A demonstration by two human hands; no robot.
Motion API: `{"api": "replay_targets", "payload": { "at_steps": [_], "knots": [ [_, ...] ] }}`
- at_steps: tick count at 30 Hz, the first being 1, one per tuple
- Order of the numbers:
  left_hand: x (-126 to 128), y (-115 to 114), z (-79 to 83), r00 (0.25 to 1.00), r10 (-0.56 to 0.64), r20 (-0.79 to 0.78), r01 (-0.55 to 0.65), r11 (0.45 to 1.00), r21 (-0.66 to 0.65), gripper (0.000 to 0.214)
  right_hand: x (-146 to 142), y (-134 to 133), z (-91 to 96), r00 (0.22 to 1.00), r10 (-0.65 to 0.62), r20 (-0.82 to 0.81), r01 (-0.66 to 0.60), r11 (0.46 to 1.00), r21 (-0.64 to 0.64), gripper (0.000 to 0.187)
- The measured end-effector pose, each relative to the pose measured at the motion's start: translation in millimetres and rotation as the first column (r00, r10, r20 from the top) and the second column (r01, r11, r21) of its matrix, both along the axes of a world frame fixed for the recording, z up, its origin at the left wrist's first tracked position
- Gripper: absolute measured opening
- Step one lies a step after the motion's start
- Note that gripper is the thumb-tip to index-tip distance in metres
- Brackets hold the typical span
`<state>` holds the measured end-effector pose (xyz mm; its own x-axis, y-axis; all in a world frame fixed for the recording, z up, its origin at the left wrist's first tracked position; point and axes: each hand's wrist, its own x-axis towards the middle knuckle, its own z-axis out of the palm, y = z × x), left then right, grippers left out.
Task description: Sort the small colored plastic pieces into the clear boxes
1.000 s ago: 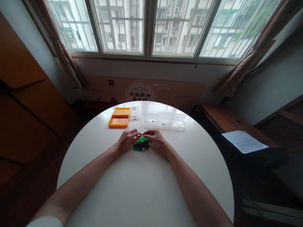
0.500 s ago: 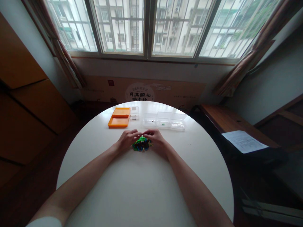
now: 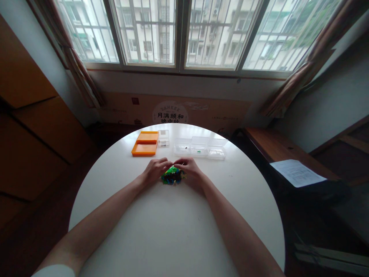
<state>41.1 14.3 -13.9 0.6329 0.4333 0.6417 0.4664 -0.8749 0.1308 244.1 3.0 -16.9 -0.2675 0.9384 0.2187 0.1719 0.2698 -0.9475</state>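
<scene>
A small pile of green, blue, dark and yellowish pieces (image 3: 173,177) lies on the white round table (image 3: 175,231); the pieces are too small to name. Over the pile's far left side, my left hand (image 3: 156,168) is closed in a pinch. Opposite it, my right hand (image 3: 188,167) pinches too, and the fingertips of both hands meet just above the far edge of the pile. Whatever sits between the fingertips is tiny and mostly hidden.
Beyond my hands stand an open orange case (image 3: 145,148), a small clear box (image 3: 163,139) and a row of clear lidded compartments (image 3: 198,148) holding a few tiny green and dark bits. A paper sheet (image 3: 298,173) lies on the brown desk (image 3: 271,144) to the right.
Both hands stay over the pile, with only a slight shift of the fingertips. The boxes and the pile look the same.
</scene>
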Motion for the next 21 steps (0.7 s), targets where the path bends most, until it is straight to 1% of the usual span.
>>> {"api": "replay_targets", "payload": {
  "at_steps": [4,9,16,21],
  "knots": [
    [0.0,0.5,-1.2,1.0,0.014,0.017,-0.014,1.0,0.011,0.018,0.1,-0.7,1.5,1.0,-0.005,0.006,0.005,1.0,0.008,0.027],
    [-0.7,0.4,-0.5,1.0,0.003,0.015,-0.003,1.0,-0.003,0.015,0.2,-0.7,2.0,1.0,-0.004,0.003,0.004,1.0,0.004,0.026],
    [-0.5,0.8,-1.0,1.0,0.019,0.022,-0.02,0.999,0.026,0.017,0.8,0.4,-0.7,1.0,0.007,-0.008,-0.007,1.0,0.009,0.025],
    [-0.7,1.1,-2.2,0.999,0.023,0.024,-0.024,0.999,0.031,0.017,1.1,0.7,-0.5,1.0,0.011,0.013,-0.012,1.0,0.018,0.025]
  ]
}}
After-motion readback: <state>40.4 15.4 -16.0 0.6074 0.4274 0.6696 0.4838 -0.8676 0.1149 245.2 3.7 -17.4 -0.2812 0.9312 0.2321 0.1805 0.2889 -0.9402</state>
